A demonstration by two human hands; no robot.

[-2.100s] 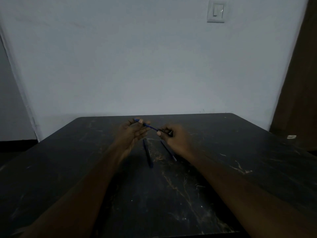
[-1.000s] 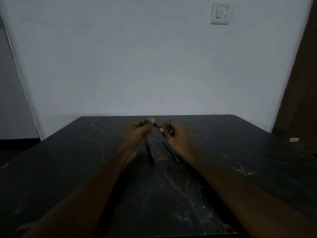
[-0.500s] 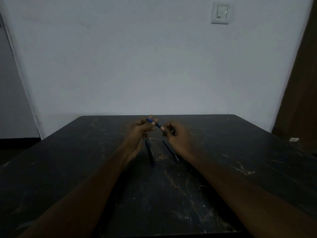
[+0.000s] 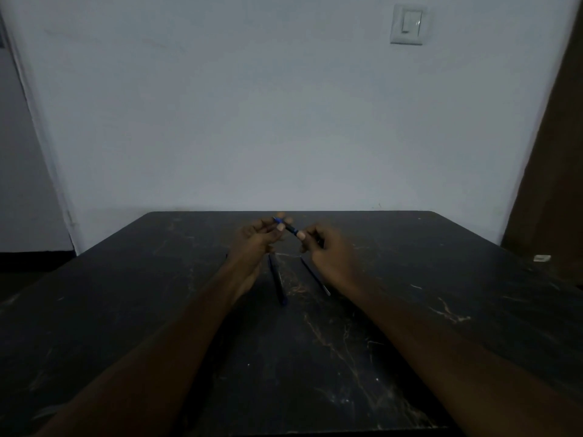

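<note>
Both my hands are raised a little above a dark marble-patterned table [image 4: 410,310]. My left hand [image 4: 255,239] pinches the blue end of a short blue pen [image 4: 288,228] between thumb and fingers. My right hand [image 4: 328,250] pinches the pen's other, darker end. The pen slants down to the right between the two hands. Under my hands a second dark pen [image 4: 277,280] lies on the table, and a third thin pen [image 4: 315,277] lies beside it, partly hidden by my right hand.
A pale wall rises behind the table, with a light switch [image 4: 408,24] high on the right. A brown door [image 4: 555,184] stands at the right edge. A small white object [image 4: 542,257] lies near the table's far right corner.
My hands have drawn closer together along the blue pen, so less of it shows between them. The two pens on the table have not moved.
</note>
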